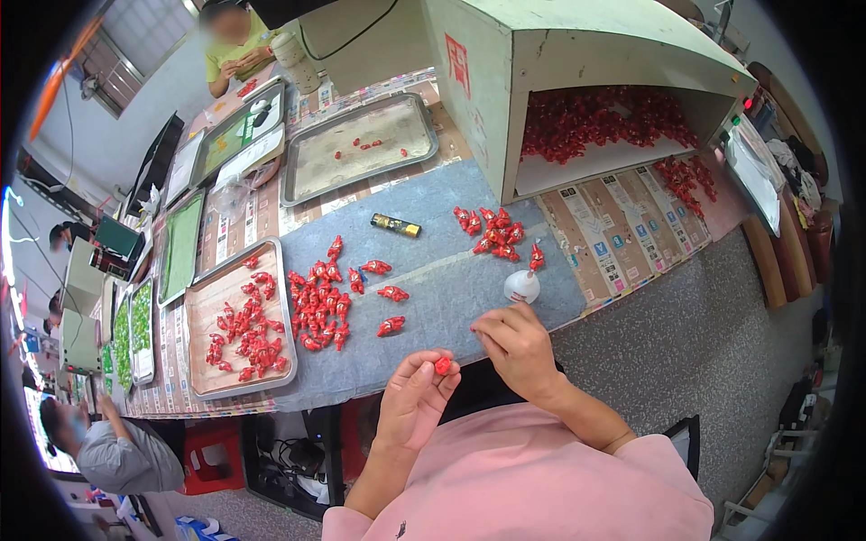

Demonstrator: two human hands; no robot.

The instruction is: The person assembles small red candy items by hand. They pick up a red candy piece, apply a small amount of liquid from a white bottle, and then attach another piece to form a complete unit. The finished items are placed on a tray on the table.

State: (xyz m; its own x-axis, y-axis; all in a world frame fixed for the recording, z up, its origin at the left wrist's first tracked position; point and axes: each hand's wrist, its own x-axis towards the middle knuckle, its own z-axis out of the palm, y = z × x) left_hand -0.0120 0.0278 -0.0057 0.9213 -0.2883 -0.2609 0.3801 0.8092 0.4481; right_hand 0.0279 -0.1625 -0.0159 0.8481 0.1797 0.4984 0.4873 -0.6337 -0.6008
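Observation:
My left hand (pixel 415 401) is closed around a small red figurine piece (pixel 443 365), pinched between thumb and fingertips at the near edge of the table. To its right, my right hand (pixel 521 350) has its thumb and fingers pressed together; a tiny red speck shows at the fingertips, too small to name. Just beyond the right hand stands a small white bottle (pixel 521 287), with a red figurine (pixel 537 257) right behind it. Several red figurines (pixel 316 307) lie in a cluster on the blue-grey cloth (pixel 433 270), and another group (pixel 494 233) lies farther right.
A tray of red figurines (pixel 290 329) stands on the left; a larger tray (pixel 424 101) lies beyond. A black cylinder (pixel 395 224) rests mid-cloth. At the back right, an open metal box (pixel 514 117) holds many red pieces (pixel 595 126). Other people (pixel 236 54) sit farther left.

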